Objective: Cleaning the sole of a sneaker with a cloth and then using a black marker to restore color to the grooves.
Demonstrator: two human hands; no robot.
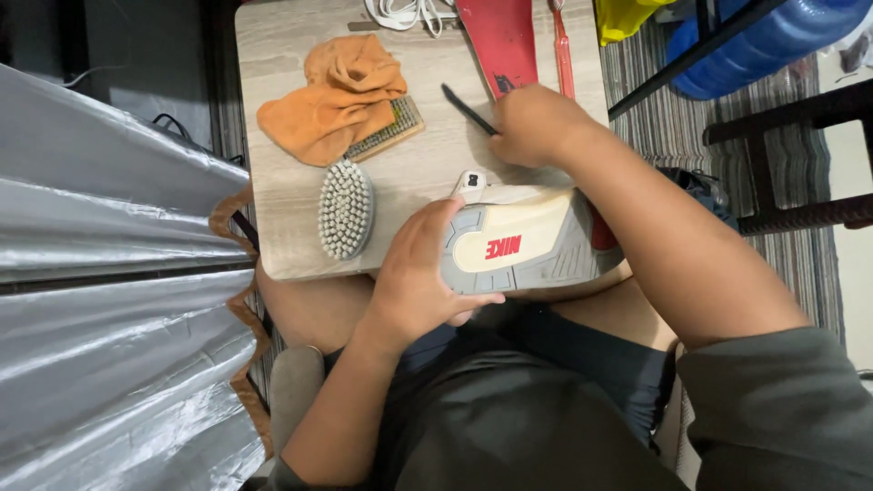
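Note:
A sneaker [523,241] lies sole-up across my lap and the near edge of a small wooden table [427,164]; its sole is grey and cream with a red logo. My left hand [423,273] grips the toe end of the sneaker. My right hand [536,123] is closed around a thin black-handled tool [468,109], held just above the table behind the shoe. What the tool's working end looks like is hidden inside my fist.
On the table lie an oval bristle brush [346,209], an orange cloth [336,95] over a flat wooden brush [391,132], a red insole [500,41], a red toothbrush [562,50] and white laces [409,11]. A silver curtain [109,300] hangs left; a blue water jug [773,41] and dark chair frame [791,164] stand right.

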